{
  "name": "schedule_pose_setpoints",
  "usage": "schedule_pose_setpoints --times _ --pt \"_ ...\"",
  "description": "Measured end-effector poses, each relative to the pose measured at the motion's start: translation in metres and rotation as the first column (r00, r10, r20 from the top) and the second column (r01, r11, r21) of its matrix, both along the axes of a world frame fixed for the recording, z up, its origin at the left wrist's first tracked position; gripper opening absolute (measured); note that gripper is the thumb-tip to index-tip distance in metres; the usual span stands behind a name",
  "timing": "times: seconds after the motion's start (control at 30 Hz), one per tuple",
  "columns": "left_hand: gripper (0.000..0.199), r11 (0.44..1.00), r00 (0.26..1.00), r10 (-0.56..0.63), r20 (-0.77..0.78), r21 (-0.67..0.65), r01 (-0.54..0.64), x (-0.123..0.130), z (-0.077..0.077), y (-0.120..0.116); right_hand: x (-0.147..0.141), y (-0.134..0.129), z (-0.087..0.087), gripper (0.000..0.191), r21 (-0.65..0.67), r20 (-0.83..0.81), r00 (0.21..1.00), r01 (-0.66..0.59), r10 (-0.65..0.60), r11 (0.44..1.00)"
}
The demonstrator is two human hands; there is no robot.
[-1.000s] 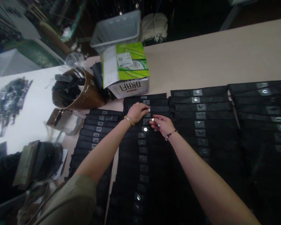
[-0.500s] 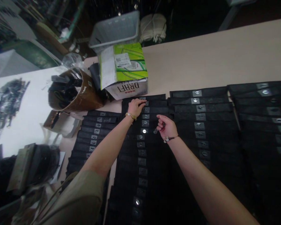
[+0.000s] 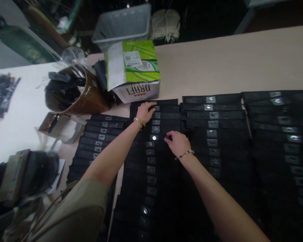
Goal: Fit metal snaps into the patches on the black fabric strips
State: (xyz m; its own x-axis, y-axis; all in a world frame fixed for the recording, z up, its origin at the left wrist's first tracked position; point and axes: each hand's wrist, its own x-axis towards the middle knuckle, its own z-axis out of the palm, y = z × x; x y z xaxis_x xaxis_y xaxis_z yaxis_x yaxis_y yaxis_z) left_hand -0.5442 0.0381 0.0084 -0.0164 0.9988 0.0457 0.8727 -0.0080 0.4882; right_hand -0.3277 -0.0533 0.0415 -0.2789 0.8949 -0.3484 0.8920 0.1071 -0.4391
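Note:
Overlapping black fabric pieces [image 3: 166,168] lie in a column in front of me, each showing a small clear patch with a silver oval mark [image 3: 154,137]. Near the far end of that column, my left hand [image 3: 145,113] rests on the fabric, fingers stretched and slightly apart beside one of the patches. My right hand [image 3: 178,144] is closed in a pinch just right of the patches, low over the black fabric. Between its thumb and finger is a small dark piece [image 3: 168,137], too small to make out fully.
More columns of black pieces lie to the right [image 3: 213,124] and left [image 3: 101,137]. Beyond my left hand stands a green and white carton [image 3: 141,72], with a brown bin [image 3: 93,95] of dark items beside it. A grey crate [image 3: 123,27] sits past the table [image 3: 217,64].
My right hand has turned and its fingertips have moved slightly left and down toward the patches, still pinching. My left hand stays at nearly the same spot on the fabric. The view has shifted slightly.

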Motion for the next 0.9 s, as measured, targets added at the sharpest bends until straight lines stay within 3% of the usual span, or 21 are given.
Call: schedule_pose_setpoints --times 0.13,0.23,0.37,0.47,0.53,0.6,0.67,0.8,0.9 --pt "0.027 0.995 0.990 -0.075 -0.116 0.062 0.083 0.007 0.020 -0.021 -0.005 -0.001 0.003 0.015 -0.002 0.032 0.999 -0.005 0.005 1.000" --pt "0.021 0.974 0.969 -0.226 -0.100 0.008 0.228 0.016 0.030 -0.052 -0.006 0.003 0.005 0.013 -0.082 0.023 1.000 -0.013 0.015 0.997" --pt "0.018 0.917 0.919 -0.394 -0.033 -0.088 0.390 0.026 0.031 -0.095 -0.007 0.007 0.002 0.013 -0.140 0.024 0.999 -0.041 0.045 0.989" --pt "0.022 0.909 0.913 -0.407 -0.022 -0.108 0.402 0.030 0.028 -0.115 -0.006 0.009 0.000 0.009 -0.138 -0.065 0.998 -0.018 0.009 0.990" --pt "0.024 0.914 0.918 -0.396 0.002 -0.099 0.394 0.033 0.027 -0.119 -0.005 0.012 -0.001 0.007 -0.172 -0.208 0.974 0.052 -0.088 0.984" --pt "0.020 0.936 0.939 -0.342 0.028 -0.073 0.344 0.034 0.027 -0.116 -0.006 0.016 -0.003 0.012 -0.256 -0.382 0.894 0.141 -0.234 0.956" --pt "0.017 0.960 0.960 -0.275 0.045 -0.045 0.277 0.035 0.027 -0.109 -0.008 0.021 -0.005 0.018 -0.402 -0.518 0.763 0.181 -0.386 0.898" --pt "0.021 0.970 0.966 -0.244 0.083 0.000 0.244 0.035 0.028 -0.089 -0.017 0.034 -0.009 0.036 -0.660 -0.622 0.487 0.096 -0.614 0.745" --pt "0.020 0.980 0.976 -0.199 0.092 0.047 0.196 0.032 0.027 -0.075 -0.023 0.047 -0.011 0.044 -0.702 -0.673 0.315 0.010 -0.669 0.712"
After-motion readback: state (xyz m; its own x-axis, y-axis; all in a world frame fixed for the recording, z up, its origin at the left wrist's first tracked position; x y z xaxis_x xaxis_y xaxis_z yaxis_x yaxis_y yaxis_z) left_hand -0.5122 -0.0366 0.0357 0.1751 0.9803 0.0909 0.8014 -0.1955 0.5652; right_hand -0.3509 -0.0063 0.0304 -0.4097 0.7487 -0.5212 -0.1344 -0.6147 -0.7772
